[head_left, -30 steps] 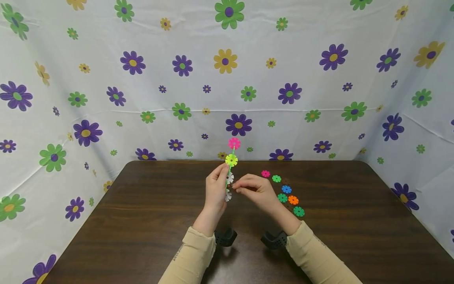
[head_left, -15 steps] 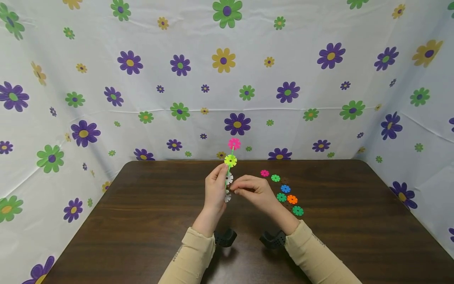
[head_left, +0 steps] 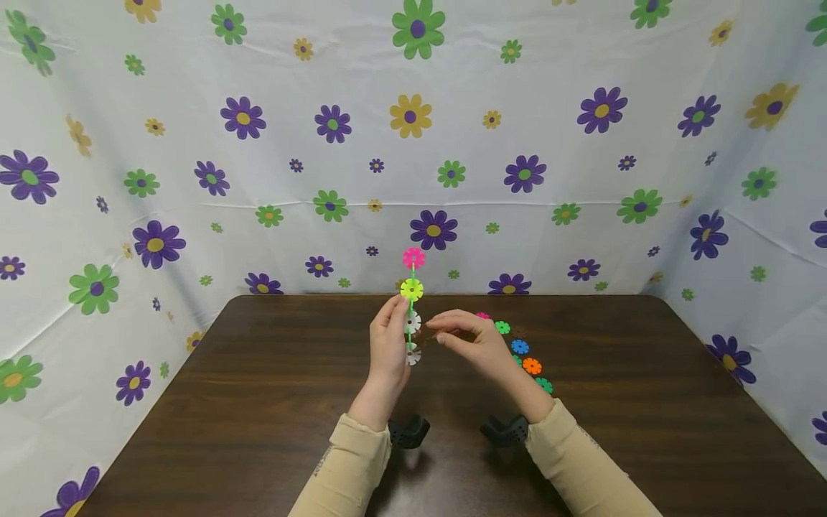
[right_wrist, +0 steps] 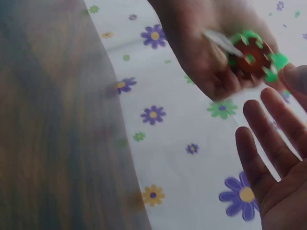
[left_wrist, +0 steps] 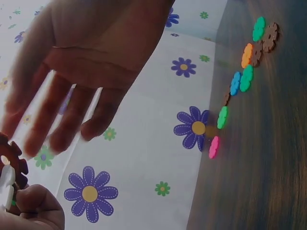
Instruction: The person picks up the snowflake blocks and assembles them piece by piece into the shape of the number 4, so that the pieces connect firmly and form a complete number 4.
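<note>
My left hand (head_left: 388,346) grips an upright chain of notched flower-shaped plastic discs (head_left: 412,290), with pink on top, yellow below and white lower down, joined by edge-on green ones. A brown disc (right_wrist: 259,58) shows against the chain in the right wrist view; its blurred edge hides how it is joined. My left thumb (left_wrist: 41,203) lies by a white disc (left_wrist: 5,184) and the brown one. Beside the chain is my right hand (head_left: 477,343), index finger and thumb parted, fingertips close to the brown disc. Whether they touch it is unclear.
Loose discs lie on the dark wooden table (head_left: 271,388) right of my hands, among them a blue disc (head_left: 520,347), an orange disc (head_left: 532,366) and brown discs (left_wrist: 271,38). A flower-patterned cloth (head_left: 271,143) stands behind and at both sides.
My right index finger and thumb have parted from their pinch, and that hand has shifted slightly right and up. The chain has tilted more upright in my left hand.
</note>
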Demonstrator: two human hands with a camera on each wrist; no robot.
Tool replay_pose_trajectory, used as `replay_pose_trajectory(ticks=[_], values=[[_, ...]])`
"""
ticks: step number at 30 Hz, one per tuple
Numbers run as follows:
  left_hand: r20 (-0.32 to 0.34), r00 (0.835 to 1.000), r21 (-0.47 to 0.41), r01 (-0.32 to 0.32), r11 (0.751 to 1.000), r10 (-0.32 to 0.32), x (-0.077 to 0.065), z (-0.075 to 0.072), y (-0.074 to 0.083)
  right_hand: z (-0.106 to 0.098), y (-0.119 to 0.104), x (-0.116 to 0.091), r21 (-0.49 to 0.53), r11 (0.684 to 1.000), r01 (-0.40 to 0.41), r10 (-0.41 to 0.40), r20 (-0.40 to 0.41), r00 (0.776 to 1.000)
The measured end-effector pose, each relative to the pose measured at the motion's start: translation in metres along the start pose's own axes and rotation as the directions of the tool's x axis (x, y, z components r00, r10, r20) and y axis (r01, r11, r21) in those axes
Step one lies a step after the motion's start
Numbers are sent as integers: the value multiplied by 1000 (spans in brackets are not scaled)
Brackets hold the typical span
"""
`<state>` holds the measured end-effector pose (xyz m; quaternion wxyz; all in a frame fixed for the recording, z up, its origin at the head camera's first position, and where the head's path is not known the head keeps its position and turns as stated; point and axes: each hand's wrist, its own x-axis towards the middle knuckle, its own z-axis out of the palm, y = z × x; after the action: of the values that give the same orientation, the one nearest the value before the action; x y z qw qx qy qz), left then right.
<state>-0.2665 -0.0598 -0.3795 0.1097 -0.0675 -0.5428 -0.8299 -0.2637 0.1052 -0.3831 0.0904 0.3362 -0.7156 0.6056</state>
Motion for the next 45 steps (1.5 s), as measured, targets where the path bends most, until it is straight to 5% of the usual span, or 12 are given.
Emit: replay_pose_trajectory(ticks=[7, 18, 28, 32, 45], values=[[-4, 1000, -22, 28, 999, -29, 0, -2, 4, -45, 25, 11, -175, 955, -238, 244, 11, 970], [-8, 1000, -57, 25, 998, -26, 0, -5, 8, -95, 80, 22, -370, 779, -506, 521, -65, 851], [-1, 1000, -60, 26, 998, -26, 0, -5, 12, -103, 122, 25, -549, 655, -519, 570, -93, 817], [-6, 1000, -69, 25, 997, -25, 0, -5, 11, -104, 126, 25, -548, 645, -533, 587, -91, 805], [-5, 1000, -52, 23, 998, -23, 1, -3, 8, -101, 133, 25, -593, 633, -497, 562, -90, 823]])
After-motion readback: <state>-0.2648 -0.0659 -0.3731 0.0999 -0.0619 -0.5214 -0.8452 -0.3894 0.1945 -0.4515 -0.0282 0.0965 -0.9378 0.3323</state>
